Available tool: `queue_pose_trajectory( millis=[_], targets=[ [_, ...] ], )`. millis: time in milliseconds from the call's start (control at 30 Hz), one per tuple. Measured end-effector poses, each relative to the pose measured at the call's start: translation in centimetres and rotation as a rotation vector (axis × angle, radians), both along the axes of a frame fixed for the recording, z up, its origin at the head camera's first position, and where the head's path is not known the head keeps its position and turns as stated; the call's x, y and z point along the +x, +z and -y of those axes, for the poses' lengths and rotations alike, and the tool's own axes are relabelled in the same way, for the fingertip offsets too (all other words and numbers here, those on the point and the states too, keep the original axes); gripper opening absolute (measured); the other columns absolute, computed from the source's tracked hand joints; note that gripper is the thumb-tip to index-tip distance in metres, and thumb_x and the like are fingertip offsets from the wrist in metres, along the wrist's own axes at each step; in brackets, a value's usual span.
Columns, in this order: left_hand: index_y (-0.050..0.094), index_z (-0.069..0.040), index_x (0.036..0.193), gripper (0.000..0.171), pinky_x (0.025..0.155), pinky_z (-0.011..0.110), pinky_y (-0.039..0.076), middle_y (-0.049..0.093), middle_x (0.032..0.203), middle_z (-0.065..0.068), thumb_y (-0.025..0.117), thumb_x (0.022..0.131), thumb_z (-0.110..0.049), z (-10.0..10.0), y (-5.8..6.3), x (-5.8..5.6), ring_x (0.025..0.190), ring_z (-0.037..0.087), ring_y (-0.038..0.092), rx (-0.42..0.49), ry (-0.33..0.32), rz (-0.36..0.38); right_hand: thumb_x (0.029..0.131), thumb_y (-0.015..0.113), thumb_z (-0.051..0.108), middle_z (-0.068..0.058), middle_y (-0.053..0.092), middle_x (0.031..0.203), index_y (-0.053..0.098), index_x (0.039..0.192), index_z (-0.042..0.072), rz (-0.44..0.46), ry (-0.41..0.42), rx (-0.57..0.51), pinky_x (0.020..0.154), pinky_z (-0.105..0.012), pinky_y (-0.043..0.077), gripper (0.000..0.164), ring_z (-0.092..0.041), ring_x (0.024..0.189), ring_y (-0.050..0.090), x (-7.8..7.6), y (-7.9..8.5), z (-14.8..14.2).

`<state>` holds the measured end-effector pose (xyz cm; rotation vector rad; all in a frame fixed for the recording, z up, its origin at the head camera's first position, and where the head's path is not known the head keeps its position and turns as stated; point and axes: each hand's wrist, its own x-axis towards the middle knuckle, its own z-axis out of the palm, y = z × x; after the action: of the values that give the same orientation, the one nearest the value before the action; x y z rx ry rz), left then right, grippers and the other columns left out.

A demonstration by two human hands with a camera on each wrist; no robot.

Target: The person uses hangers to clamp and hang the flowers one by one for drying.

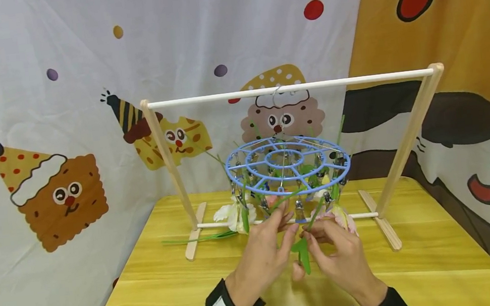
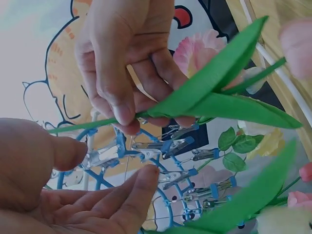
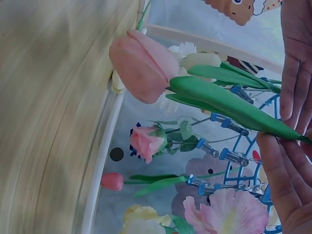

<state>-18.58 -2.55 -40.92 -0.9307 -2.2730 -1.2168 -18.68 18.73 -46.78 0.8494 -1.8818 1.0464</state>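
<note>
My right hand (image 1: 338,250) pinches the green stem of a pink artificial tulip (image 3: 144,66) between thumb and fingers. The tulip hangs blossom down, its green leaves (image 2: 209,92) spreading below the pinch. My left hand (image 1: 264,248) is just left of it, thumb and fingers spread apart near a metal clip (image 1: 299,209) with blue tips. That clip belongs to a round blue clip hanger (image 1: 291,190). In the left wrist view, a gap shows between the left thumb (image 2: 70,152) and fingers. Several other artificial flowers hang from the hanger's clips, including a pink rose (image 3: 146,142).
A wooden stand (image 1: 409,140) with a white top rod (image 1: 212,97) carries the hanger. Its lower white rod (image 3: 100,170) runs behind the flowers. Green stems (image 1: 196,239) lie on the yellow wood-grain table (image 1: 152,292) at left. A cartoon-printed cloth (image 1: 170,41) hangs behind.
</note>
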Motion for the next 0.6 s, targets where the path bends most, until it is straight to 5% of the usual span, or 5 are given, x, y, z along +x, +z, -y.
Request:
queue_pose_trajectory(
  millis=[233, 467, 600],
  targets=[
    [0.053, 0.003, 0.168, 0.054, 0.113, 0.044, 0.068, 0.071, 0.161, 0.023, 0.067, 0.121, -0.02, -0.5, 0.3, 0.1, 0.14, 0.033, 0.078, -0.033, 0.015, -0.006, 0.088, 0.084, -0.023, -0.007, 0.084, 0.107, 0.081, 0.118, 0.007, 0.047, -0.041, 0.01, 0.087, -0.014, 0.066, 0.043, -0.015, 0.09, 0.084, 0.0, -0.1, 0.2],
    [0.069, 0.004, 0.152, 0.04, 0.096, 0.034, 0.073, 0.084, 0.134, 0.02, 0.074, 0.116, -0.014, -0.9, 0.7, -0.9, 0.112, 0.029, 0.088, 0.093, 0.056, -0.08, 0.092, 0.086, -0.019, -0.006, 0.086, 0.108, 0.082, 0.118, 0.006, 0.099, -0.061, 0.02, 0.088, -0.013, 0.066, 0.036, -0.015, 0.092, 0.084, -0.2, -0.1, 0.7],
    [0.078, -0.003, 0.141, 0.03, 0.09, 0.029, 0.072, 0.086, 0.131, 0.015, 0.078, 0.113, -0.015, -0.7, 0.9, -1.4, 0.107, 0.026, 0.088, 0.152, 0.048, -0.038, 0.093, 0.086, -0.018, -0.006, 0.086, 0.107, 0.083, 0.116, 0.006, 0.106, -0.053, 0.014, 0.086, -0.014, 0.066, 0.034, -0.015, 0.092, 0.085, -0.2, 0.0, 1.2]
  ],
)
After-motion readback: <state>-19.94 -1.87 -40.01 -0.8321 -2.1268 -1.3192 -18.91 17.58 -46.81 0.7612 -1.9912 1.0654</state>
